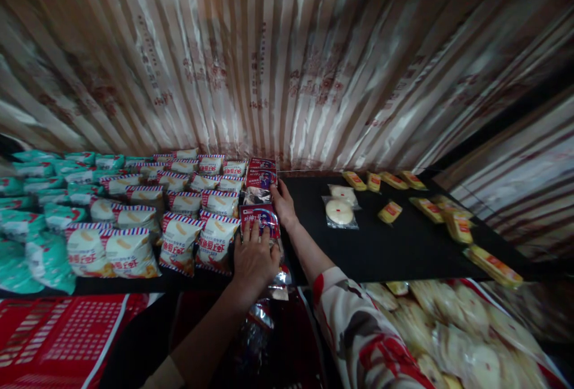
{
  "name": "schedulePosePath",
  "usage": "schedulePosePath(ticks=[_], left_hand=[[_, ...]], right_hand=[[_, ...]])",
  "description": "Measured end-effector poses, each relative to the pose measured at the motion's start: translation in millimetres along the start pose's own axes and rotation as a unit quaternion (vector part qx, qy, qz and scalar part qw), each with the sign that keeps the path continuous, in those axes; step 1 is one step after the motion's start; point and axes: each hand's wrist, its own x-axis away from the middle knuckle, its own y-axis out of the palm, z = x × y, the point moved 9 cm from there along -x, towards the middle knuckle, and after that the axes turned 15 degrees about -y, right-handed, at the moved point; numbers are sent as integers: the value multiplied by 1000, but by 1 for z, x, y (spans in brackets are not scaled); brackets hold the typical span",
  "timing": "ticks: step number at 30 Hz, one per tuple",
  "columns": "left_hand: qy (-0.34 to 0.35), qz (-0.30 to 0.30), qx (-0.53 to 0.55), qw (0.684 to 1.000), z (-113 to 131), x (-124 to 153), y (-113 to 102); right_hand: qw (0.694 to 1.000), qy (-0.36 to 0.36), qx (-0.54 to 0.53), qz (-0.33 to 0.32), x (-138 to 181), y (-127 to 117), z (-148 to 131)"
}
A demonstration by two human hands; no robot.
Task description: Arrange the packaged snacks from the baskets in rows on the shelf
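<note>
My left hand [254, 257] lies with its fingers flat on a red and blue snack packet [261, 218] near the front of a black shelf [385, 245]. My right hand [283, 202] reaches further back along the same column of red packets [260, 172], its fingers resting on the side of a clear-fronted packet [256, 196]. The right sleeve is white with a red and dark print. Left of the column stand rows of white packets with red and blue striped tops [179, 242].
Teal packets [40, 221] fill the shelf's far left. On the right lie two clear packs of round white cakes [339, 211] and scattered yellow bars [389, 211]. A red basket [54, 335] sits low left, a bag of pale crackers [448, 329] low right. Striped plastic sheeting hangs behind.
</note>
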Motion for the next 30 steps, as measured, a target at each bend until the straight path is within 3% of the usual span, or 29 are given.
schedulePosePath(ticks=[3,7,20,30], left_hand=[[16,17,1,1000,4,2,-2],[14,18,7,1000,3,3,1],[18,52,26,998,-2,7,-1],[11,52,31,998,-5,7,2]], right_hand=[[986,-94,132,-34,-8,-2,-27],[956,-185,198,-116,-15,20,-45],[891,-201,303,-273,-20,68,-36],[879,-154,369,-260,-16,67,-34]])
